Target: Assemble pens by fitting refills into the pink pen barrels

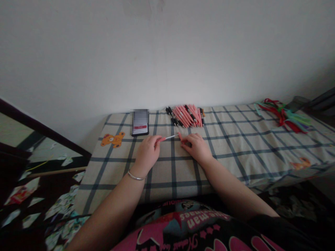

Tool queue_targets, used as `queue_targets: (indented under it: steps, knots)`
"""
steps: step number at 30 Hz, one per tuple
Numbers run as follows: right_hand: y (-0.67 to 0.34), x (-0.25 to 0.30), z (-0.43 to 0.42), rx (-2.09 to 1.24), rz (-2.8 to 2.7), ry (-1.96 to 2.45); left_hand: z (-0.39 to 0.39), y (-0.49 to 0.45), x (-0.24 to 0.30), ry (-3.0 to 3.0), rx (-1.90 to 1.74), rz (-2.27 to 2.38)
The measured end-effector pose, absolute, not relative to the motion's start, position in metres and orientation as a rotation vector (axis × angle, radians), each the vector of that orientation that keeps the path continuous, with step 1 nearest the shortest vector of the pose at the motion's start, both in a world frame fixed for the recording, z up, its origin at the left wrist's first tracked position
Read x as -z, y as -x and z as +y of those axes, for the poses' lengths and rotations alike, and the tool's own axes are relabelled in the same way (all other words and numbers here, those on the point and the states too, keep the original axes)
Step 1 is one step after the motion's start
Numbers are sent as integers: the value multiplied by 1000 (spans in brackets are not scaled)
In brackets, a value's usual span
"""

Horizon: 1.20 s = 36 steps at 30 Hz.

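My left hand [147, 152] rests on the checked cloth with its fingers pinched on a pink pen part [161, 139] that has a thin white refill [172, 136] sticking out to the right. My right hand [196, 146] lies a little to the right, fingers closed on another pink pen piece [180, 136] at the refill's far end. A silver bangle sits on my left wrist. Just beyond both hands lies a pile of pink and black pens [185, 116].
A phone [140, 122] with a lit screen lies left of the pen pile. The checked cloth with teddy bear prints [235, 146] covers the surface up to a white wall. Red and green strips [284, 115] lie far right. Paper scraps litter the floor at left.
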State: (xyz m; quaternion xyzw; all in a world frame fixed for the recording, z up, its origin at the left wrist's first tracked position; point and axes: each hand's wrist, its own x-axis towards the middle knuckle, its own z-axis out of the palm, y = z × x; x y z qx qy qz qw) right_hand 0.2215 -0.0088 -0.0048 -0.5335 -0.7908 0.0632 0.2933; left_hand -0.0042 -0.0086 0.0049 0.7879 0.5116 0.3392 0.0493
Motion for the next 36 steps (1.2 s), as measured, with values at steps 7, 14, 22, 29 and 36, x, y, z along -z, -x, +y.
queue_targets:
  steps: [7,14,22,29,36]
  knots:
    - [-221,3,-8,-239,-2040,1363,-9,4,-5,-2438,-1000,1498]
    - [-222,2,-9,-268,-1940,1338,-10,2,-6,-2533,-933,1404]
    - [-222,1,-11,-265,-1958,1339,-10,2,-5,-2529,-925,1331]
    - [-225,5,-9,-266,-1920,1361,-9,3,-5,-2501,-951,1364]
    - [-228,9,-5,-234,-1797,1466,-9,4,-5,-2461,-945,1436]
